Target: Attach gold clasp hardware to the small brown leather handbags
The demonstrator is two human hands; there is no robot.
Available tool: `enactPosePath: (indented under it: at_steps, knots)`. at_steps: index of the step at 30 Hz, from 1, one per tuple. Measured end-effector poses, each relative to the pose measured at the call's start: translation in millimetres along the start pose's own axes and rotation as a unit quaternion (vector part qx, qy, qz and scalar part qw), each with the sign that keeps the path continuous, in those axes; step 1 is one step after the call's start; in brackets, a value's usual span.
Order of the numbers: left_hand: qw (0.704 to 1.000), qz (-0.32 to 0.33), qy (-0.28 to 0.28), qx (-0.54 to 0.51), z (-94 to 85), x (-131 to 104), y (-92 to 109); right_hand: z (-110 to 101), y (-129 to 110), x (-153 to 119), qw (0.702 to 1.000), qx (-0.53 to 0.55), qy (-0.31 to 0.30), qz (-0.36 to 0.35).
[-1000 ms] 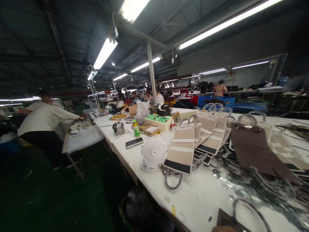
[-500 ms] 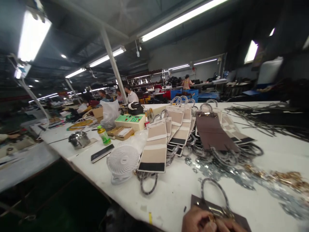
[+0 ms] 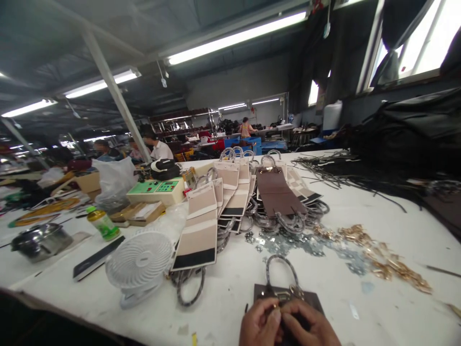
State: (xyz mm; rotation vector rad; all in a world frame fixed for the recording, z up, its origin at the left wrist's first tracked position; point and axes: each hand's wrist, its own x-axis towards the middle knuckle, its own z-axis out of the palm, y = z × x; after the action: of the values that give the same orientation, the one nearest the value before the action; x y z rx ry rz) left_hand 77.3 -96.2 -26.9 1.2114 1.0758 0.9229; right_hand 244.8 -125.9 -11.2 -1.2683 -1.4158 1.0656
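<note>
My view at bottom centre: two bare hands working small hardware at a dark brown bag panel.
Across the white table (image 3: 216, 312), largest container first, I see a translucent plastic bag (image 3: 115, 180) at centre left, its contents unclear, a lidded steel pot (image 3: 41, 240) at the left edge, a shallow cardboard box (image 3: 147, 214) bearing white paper, and a green-capped bottle (image 3: 103, 223) holding yellow liquid. The dark brown bag panel (image 3: 314, 299) lies flat, smooth, with a wrapped loop handle (image 3: 281, 258) and gold-coloured fittings. My left hand (image 3: 260, 323) pinches a small gold-coloured piece (image 3: 276, 306); my right hand (image 3: 308, 324) has curled fingers beside it, grip unclear.
</note>
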Motion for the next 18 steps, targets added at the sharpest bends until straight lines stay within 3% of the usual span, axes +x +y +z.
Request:
enactPosePath:
  at_steps: [7, 12, 18]
  knots:
    - [0.999, 0.026, 0.030, -0.009, 5.4, -10.3, 16.3, 4.6, -11.9, -4.4, 0.999, 0.013, 0.023, -0.027]
    - [0.999, 0.042, 0.012, -0.007, 5.7, -15.3, 31.1, 3.5, -15.2, -7.5, 0.998, 0.022, 0.050, -0.034]
    - [1.000, 0.015, 0.007, -0.019, 2.7, -11.9, 35.0, -5.3, -14.0, -9.3, 0.997, 0.041, 0.064, 0.030]
